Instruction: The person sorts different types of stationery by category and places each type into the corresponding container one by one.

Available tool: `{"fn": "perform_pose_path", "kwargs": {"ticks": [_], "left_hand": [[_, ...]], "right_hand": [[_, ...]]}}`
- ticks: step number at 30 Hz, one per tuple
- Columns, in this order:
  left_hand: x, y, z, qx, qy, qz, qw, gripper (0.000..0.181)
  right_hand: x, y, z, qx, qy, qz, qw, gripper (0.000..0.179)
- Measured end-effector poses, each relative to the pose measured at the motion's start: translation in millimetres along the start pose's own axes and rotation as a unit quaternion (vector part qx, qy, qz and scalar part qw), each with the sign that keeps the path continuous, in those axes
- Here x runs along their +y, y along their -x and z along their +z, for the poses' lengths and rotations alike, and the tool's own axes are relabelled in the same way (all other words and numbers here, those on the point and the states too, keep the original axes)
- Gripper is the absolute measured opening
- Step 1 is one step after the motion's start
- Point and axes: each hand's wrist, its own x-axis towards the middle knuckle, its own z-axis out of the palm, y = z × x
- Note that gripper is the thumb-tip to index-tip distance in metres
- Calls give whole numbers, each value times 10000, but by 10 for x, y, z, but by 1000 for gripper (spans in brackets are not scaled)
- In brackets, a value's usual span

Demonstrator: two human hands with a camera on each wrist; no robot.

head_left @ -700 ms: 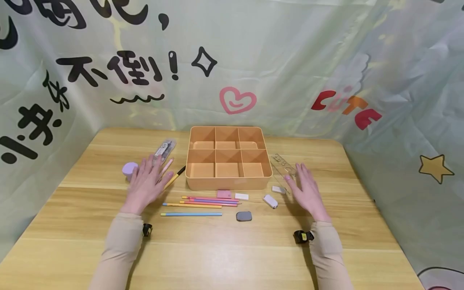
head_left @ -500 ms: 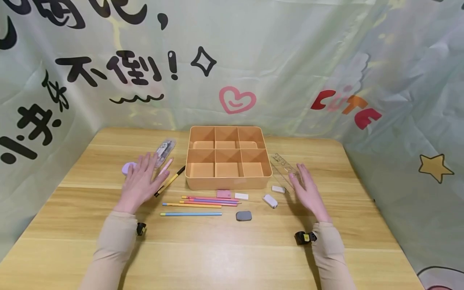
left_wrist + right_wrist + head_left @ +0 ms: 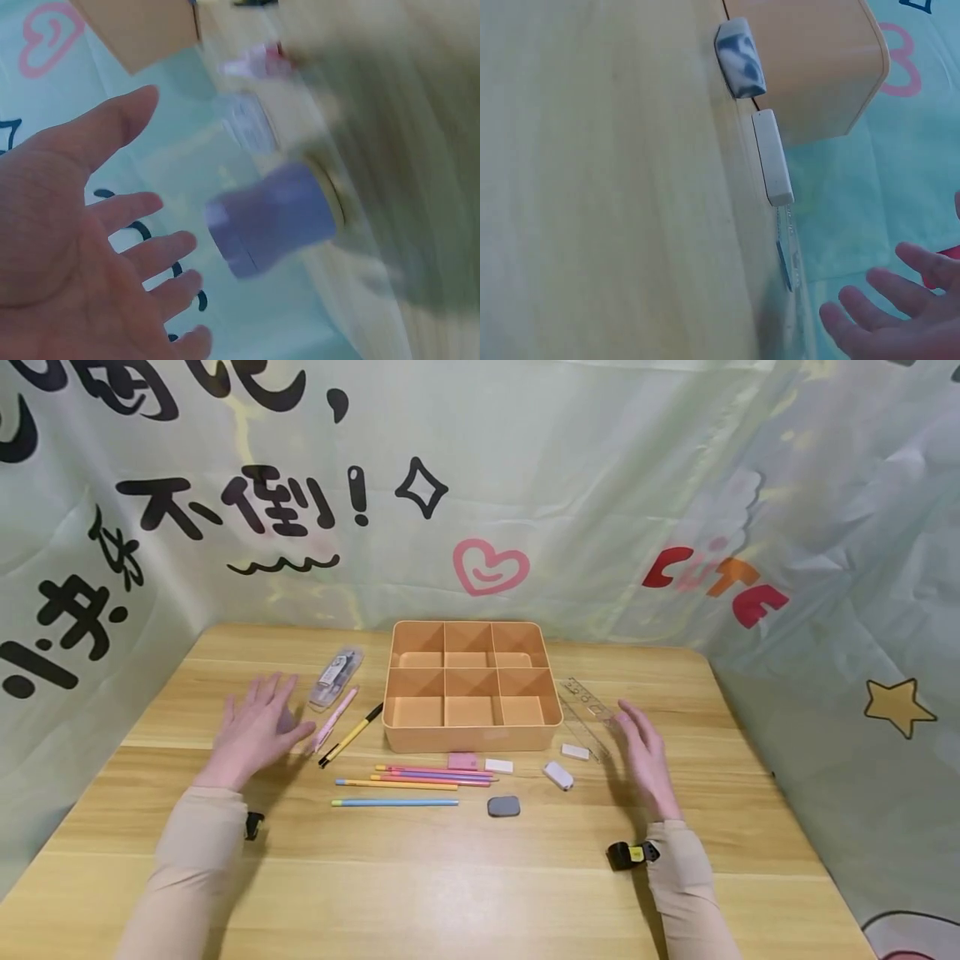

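Observation:
My left hand (image 3: 253,731), fingers spread and holding nothing, hovers at the left of the table. A purple waisted container (image 3: 277,217) stands close by its fingertips in the left wrist view; the hand hides it in the head view. Right of that hand lie a clear plastic case (image 3: 336,678), a pink pen (image 3: 336,718) and a yellow-and-black pen (image 3: 351,737). My right hand (image 3: 647,762) is relaxed and holds nothing, next to a transparent ruler (image 3: 588,697). A white eraser (image 3: 575,752) and a white-and-grey eraser (image 3: 558,775) lie left of it.
An orange six-compartment box (image 3: 472,739) stands at the back middle. Before it lie several pencils (image 3: 420,779), a blue pencil (image 3: 395,803), a pink eraser (image 3: 462,761), a small white eraser (image 3: 498,767) and a grey eraser (image 3: 504,807). A printed cloth (image 3: 600,527) hangs behind the table.
My left hand has moved left, away from the pens and the clear case, and now covers the purple container. My right hand has shifted slightly right and turned edge-on.

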Motion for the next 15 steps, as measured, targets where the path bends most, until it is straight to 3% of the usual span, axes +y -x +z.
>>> {"fn": "perform_pose_path", "kwargs": {"ticks": [3, 6, 10, 15], "left_hand": [[-87, -4, -38, -78, -11, -47, 10000, 88], [-150, -11, -63, -173, 0, -150, 9997, 86], [-191, -19, -84, -265, 96, -255, 9993, 83], [-211, -37, -97, -262, 133, -317, 9991, 79]], "right_hand": [[28, -2, 9, 255, -730, 240, 9967, 56], [71, -15, -1, 380, -1540, 301, 9869, 43], [144, -24, -44, 63, -2293, 329, 9728, 23], [209, -29, -85, -291, -2524, 665, 9649, 28]]}}
